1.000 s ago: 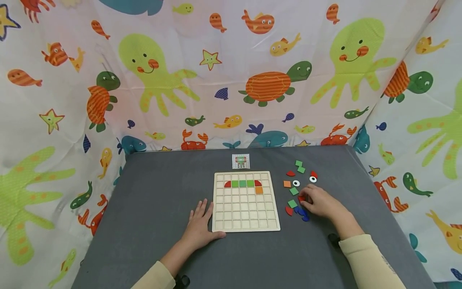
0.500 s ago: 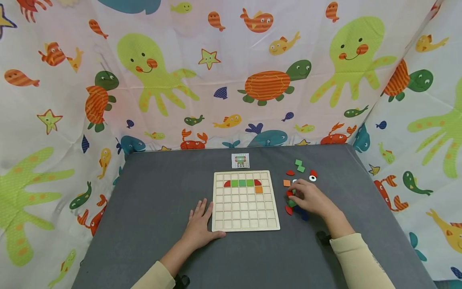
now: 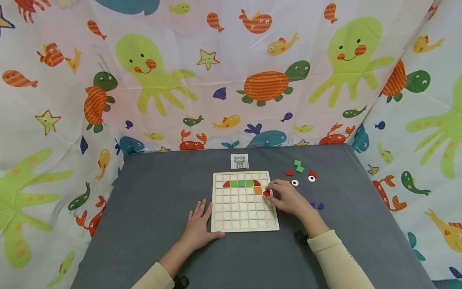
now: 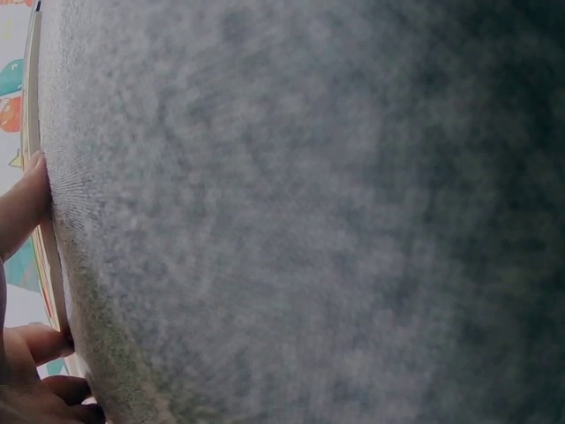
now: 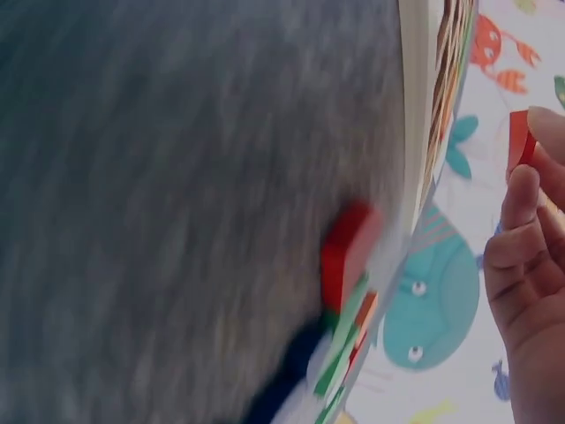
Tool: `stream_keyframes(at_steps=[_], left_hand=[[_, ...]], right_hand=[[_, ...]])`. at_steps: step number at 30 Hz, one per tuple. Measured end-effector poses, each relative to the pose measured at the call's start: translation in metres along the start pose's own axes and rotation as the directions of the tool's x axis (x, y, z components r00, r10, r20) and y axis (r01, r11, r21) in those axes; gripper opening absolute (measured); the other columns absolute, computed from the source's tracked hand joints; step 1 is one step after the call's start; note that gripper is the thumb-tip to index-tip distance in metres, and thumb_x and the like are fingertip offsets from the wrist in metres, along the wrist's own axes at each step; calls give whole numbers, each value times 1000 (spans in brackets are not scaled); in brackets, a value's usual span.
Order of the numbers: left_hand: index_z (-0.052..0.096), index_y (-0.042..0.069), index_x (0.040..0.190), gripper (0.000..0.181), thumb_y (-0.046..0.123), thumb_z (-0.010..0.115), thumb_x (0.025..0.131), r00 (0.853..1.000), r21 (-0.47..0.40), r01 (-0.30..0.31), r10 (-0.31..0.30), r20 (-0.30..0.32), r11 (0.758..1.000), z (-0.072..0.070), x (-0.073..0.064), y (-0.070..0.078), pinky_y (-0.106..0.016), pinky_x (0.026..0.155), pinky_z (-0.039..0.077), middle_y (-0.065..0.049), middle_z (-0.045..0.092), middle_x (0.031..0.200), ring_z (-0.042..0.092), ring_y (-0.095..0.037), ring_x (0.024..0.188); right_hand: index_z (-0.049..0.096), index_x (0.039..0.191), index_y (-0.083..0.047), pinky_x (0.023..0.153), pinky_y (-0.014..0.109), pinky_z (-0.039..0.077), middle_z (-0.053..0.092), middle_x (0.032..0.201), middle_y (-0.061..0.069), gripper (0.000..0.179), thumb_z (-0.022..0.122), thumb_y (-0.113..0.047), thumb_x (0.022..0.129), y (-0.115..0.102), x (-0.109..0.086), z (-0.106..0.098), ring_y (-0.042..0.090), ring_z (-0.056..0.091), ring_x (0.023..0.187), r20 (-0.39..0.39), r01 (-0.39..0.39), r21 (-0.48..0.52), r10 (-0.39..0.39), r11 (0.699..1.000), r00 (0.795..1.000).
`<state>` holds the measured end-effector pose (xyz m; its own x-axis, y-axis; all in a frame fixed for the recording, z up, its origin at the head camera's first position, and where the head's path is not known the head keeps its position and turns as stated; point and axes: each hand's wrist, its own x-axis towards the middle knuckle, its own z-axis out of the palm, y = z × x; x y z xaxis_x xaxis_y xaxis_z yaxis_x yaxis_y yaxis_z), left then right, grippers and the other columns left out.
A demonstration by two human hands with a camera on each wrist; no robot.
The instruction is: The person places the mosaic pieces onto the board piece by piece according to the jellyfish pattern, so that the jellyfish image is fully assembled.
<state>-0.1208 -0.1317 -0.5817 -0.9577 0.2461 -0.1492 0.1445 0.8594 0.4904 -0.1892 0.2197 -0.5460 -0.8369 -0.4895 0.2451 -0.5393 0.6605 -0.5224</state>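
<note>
A wooden grid board (image 3: 238, 218) lies on the table, with a top row of three green squares (image 3: 241, 183) between two red quarter-circles (image 3: 256, 183). Below the row's right end sits an orange square (image 3: 258, 190). My left hand (image 3: 198, 226) rests at the board's front left corner, fingers spread, thumb along its front edge. With thumb and fingertips, my right hand (image 3: 290, 198) pinches a red piece (image 3: 266, 193) at the board's right side, just right of the orange square. In the right wrist view this red piece (image 5: 521, 141) appears held up off the table.
A small picture card (image 3: 240, 161) lies behind the board. To the right are loose green squares (image 3: 300, 169), red pieces (image 3: 289, 173), white rings (image 3: 311, 179) and blue pieces (image 3: 321, 206). My right hand hides some pieces. A patterned curtain (image 3: 216, 80) hangs behind the grey table (image 3: 162, 180).
My right hand has moved left from the loose pieces to the board's right edge, carrying the red piece. The left hand has stayed on the board's corner.
</note>
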Motion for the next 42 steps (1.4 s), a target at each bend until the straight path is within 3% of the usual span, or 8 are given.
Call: stream_keyframes(at_steps=[8, 21, 29, 36, 42], left_hand=[[29, 9, 160, 116, 65, 82, 72, 1000, 2, -4, 4, 0, 1000, -1, -1, 0, -62, 122, 17, -16, 17, 168, 11, -36, 156], [29, 8, 160, 115, 63, 82, 73, 1000, -7, -6, 6, -4, 1000, -2, -2, 1, -63, 121, 16, -17, 17, 168, 12, -37, 156], [30, 8, 160, 115, 62, 83, 73, 1000, -17, -4, 4, -8, 1000, -2, -2, 2, -62, 122, 16, -17, 17, 168, 12, -37, 156], [31, 8, 159, 114, 61, 83, 73, 1000, -33, -12, 12, -6, 999, -3, -1, 4, -63, 121, 16, -17, 17, 168, 11, -37, 156], [31, 8, 159, 115, 61, 83, 73, 1000, -26, -10, 9, -13, 1000, -3, -2, 3, -63, 121, 16, -17, 17, 168, 12, -37, 156]], right_hand=[[73, 105, -4, 62, 24, 47, 66, 100, 9, 18, 76, -9, 88, -11, 12, 19, 13, 54, 71, 63, -83, -21, 85, 996, 994], [73, 97, -7, 66, 30, 50, 64, 100, 8, 14, 80, -12, 87, -17, 19, 34, 13, 54, 73, 59, -96, -128, 104, 987, 993], [75, 100, -7, 75, 37, 55, 67, 103, 8, 17, 81, -14, 86, -17, 21, 34, 21, 64, 85, 82, -118, -119, 128, 986, 988], [78, 100, -11, 70, 31, 52, 68, 98, 3, 13, 81, -10, 86, -14, 20, 27, 14, 59, 79, 91, -224, -51, 228, 973, 969], [80, 99, -10, 74, 34, 55, 71, 97, 4, 12, 80, -12, 87, -15, 23, 26, 18, 65, 85, 99, -202, -35, 205, 979, 974]])
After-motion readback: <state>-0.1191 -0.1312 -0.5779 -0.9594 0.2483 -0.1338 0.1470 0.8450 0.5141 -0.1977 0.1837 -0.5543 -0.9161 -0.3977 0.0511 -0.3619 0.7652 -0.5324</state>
